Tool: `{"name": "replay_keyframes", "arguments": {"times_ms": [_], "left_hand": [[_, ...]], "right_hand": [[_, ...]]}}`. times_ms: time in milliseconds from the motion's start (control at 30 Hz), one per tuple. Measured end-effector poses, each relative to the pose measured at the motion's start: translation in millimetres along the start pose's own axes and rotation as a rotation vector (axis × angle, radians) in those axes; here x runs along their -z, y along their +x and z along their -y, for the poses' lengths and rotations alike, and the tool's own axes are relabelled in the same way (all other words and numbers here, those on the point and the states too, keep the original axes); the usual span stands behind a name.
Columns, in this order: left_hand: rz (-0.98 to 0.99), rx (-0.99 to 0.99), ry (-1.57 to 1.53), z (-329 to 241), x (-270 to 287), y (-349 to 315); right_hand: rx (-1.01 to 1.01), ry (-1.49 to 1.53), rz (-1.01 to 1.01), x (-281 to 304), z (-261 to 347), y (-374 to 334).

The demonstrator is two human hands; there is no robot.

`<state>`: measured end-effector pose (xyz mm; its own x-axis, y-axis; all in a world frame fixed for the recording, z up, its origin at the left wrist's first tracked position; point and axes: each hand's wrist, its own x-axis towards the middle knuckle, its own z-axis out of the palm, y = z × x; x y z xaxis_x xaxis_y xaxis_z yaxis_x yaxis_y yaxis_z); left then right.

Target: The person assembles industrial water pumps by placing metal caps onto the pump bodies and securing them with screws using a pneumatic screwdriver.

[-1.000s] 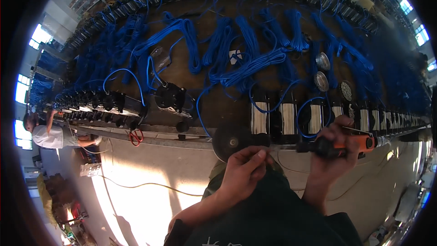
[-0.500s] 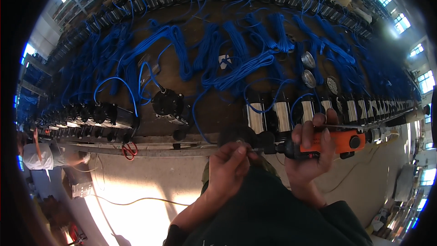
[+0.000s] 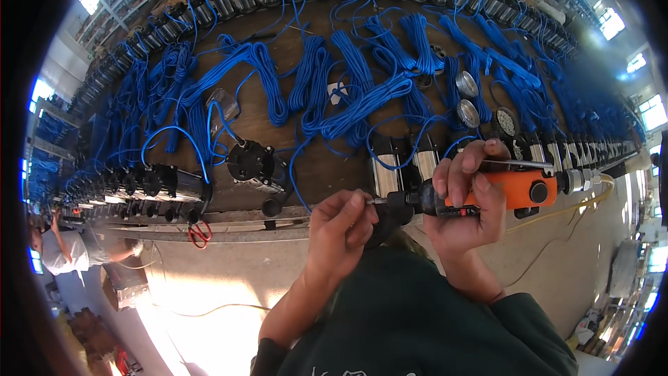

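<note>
Orange power tool (image 3: 518,191) — held level at the near side of the bench (image 3: 323,170), a little right of centre. Points its black front end (image 3: 427,198) toward the left, and bears a silver fitting (image 3: 576,180) at the right end. Runs on from there into a yellowish hose (image 3: 570,211), curving back beneath. Carries a thin silver lever (image 3: 518,165) along the upper side. Clasped firmly in the right hand (image 3: 470,212), with fingers curled over the body close to the black part. At the tip of the front end, a thin metal rod (image 3: 376,200) — pinched between thumb and fingers of the left hand (image 3: 337,226). Too small to tell whether seated in the tip or merely touching.

Just behind the tool, silver-sided cylinders (image 3: 387,175) in a row, stretching off to the right. Farther left, near the front edge, a single black-capped cylinder (image 3: 252,160). Across the middle of the bench, bundled blue cables (image 3: 376,104), with shiny metal cups (image 3: 467,85) beside them. Below the front edge, red looped handles (image 3: 200,244). At far left, another person (image 3: 62,249) in a pale top.
</note>
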<state>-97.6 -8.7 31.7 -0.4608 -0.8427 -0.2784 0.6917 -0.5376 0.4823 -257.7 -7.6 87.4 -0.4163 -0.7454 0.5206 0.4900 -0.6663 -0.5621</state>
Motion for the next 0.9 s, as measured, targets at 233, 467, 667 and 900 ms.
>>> {"name": "replay_keyframes", "arguments": {"times_ms": [233, 467, 667, 900], "left_hand": [[0.057, -0.395, 1.114, -17.1, 24.2, 41.1], [0.2, -0.342, 1.595, -18.2, 42.3, 76.0], [0.23, -0.396, 1.734, -14.8, 52.9, 74.2], [-0.066, -0.507, 1.613, -4.9, 70.7, -11.5]], "right_hand": [[-0.06, -0.113, 0.075, 16.2, -16.9, 3.1], [-0.333, -0.321, 0.082, 43.7, -56.0, -11.9], [-0.355, -0.322, 0.13, 47.5, -70.8, -16.3], [-0.468, -0.467, 0.301, 38.8, -67.1, -16.2]]}}
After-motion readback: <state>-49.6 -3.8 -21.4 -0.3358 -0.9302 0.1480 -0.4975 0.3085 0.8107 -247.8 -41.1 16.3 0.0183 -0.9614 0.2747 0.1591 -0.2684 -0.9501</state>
